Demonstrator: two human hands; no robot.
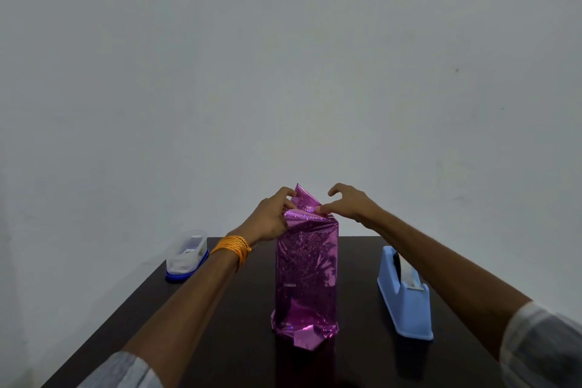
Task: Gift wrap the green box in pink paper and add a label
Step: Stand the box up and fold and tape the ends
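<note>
Centre frame, above worktop (239, 340): my left hand (271, 217) pinches pink paper (307, 268) at top, right hand (349, 203) loose, thumb pressing; I'd crease flaps tight.

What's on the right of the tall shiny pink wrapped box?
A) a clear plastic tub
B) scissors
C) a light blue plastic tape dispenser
C: the light blue plastic tape dispenser stands right of the tall shiny pink wrapped box; the clear plastic tub with the blue base sits on its left.
</note>
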